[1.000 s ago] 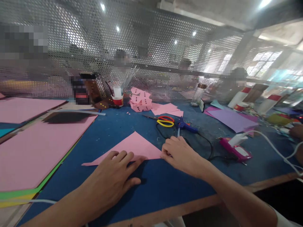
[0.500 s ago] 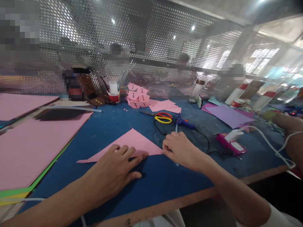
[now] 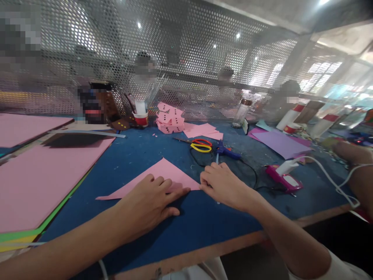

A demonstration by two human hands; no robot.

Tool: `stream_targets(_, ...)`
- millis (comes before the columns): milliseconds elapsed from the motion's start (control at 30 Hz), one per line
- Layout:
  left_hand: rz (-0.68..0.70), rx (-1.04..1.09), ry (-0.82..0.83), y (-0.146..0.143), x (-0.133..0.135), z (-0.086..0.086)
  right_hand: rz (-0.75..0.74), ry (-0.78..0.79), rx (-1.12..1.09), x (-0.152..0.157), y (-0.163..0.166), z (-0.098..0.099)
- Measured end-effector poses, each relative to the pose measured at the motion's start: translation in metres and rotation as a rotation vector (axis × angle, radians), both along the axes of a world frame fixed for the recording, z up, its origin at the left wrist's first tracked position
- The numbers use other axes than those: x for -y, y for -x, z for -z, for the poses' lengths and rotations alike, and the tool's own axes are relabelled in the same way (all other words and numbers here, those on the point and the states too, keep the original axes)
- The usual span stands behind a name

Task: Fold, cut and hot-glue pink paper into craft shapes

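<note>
The pink paper triangle [image 3: 163, 175] lies on the blue table [image 3: 204, 229], its long edge running left to right. The left hand [image 3: 148, 202] presses it down, fingers open. The right hand [image 3: 224, 186] pinches its right corner.

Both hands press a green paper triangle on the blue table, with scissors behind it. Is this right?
No. The head view shows the paper triangle is pink, not green. The left hand and right hand press it on the blue table, with scissors behind it.

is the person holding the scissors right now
No, the scissors lie on the blue table past the pink paper triangle, which the left hand and right hand rest on.
</note>
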State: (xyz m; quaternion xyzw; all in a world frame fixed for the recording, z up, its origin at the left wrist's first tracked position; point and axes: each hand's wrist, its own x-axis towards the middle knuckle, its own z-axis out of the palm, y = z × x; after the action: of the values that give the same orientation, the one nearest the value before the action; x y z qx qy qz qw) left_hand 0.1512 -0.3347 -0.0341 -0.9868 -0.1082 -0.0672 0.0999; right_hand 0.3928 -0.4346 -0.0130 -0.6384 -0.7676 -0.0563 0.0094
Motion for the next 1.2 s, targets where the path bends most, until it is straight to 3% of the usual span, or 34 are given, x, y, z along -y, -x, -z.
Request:
stream_targets(333, 0.023, -0.047, -0.001, -0.005, -0.004, -0.001, 0.032, -0.018, -0.065, 0.004, -0.005, -0.005)
stream_targets(600, 0.032, -0.029, -0.013, -0.004, -0.006, 0.004, 0.11, -0.062, -0.312, 0.009, -0.003, -0.007)
stream_targets(833, 0.035, -0.019, -0.071, -0.005, -0.006, 0.003, 0.029, -0.131, -0.345, -0.001, 0.019, 0.008)
stream_targets(1200, 0.042, -0.006, -0.076, -0.005, -0.006, 0.005, 0.057, -0.135, -0.338, -0.002, 0.021, 0.019)
